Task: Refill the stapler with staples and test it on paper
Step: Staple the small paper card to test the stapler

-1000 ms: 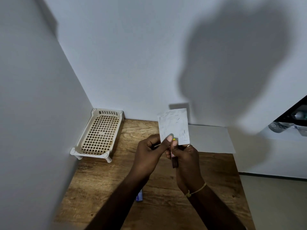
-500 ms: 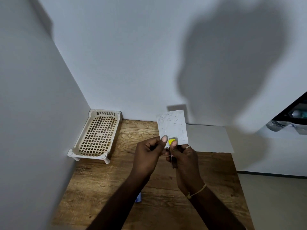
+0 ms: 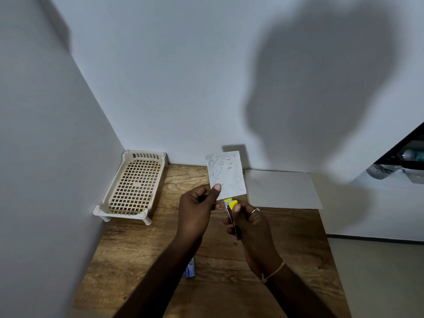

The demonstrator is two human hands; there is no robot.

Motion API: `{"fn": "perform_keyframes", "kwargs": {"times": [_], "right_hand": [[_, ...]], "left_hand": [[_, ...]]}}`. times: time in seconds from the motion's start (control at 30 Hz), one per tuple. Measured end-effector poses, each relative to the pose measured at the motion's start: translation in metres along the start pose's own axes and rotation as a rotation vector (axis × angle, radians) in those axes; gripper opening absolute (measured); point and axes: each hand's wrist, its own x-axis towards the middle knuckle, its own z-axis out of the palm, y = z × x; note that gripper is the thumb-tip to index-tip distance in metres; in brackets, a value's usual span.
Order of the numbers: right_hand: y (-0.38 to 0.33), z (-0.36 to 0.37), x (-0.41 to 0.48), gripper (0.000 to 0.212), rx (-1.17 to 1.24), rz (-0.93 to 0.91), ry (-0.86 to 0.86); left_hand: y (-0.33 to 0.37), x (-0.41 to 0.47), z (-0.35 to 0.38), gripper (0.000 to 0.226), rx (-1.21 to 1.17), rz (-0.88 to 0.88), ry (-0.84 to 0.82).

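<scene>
Left grip [image 3: 197, 210], right grip [image 3: 250, 223] (both curled)

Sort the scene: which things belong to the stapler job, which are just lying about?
In use: stapler in the right hand; small paper pinched by the left hand; blue box, likely staples.
Lying about: white basket; large white sheet; bottles.

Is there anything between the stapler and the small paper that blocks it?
Nothing visible. The stapler in the right hand has its yellow end right at the paper's lower edge. The left hand pinches the paper at its lower left corner, beside that spot.
</scene>
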Motion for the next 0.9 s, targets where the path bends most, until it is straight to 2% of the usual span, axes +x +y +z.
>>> {"fn": "perform_keyframes", "kwargs": {"times": [0.1,0.23,0.33,0.5,0.9], "right_hand": [[0.013,-0.01,0.002,0.029,-0.126,-0.039,0.032],[0.045,-0.031,0.009,0.036,-0.41,-0.102,0.03],[0.073,-0.048,0.014,0.041,-0.762,-0.155,0.019],[0.104,-0.07,0.017,0.056,-1.304,-0.27,-0.122],[0.129,-0.087,0.011,0.051,-1.433,-0.278,-0.277]], "left_hand": [[-0.003,-0.001,-0.001,0.021,0.003,-0.018,-0.016],[-0.008,-0.004,-0.001,0.023,0.007,-0.038,-0.006],[-0.013,-0.006,0.0,0.024,0.007,-0.05,-0.013],[-0.017,-0.012,-0.001,0.022,0.033,-0.069,-0.032],[-0.025,-0.019,-0.006,0.024,0.074,-0.078,-0.03]]}}
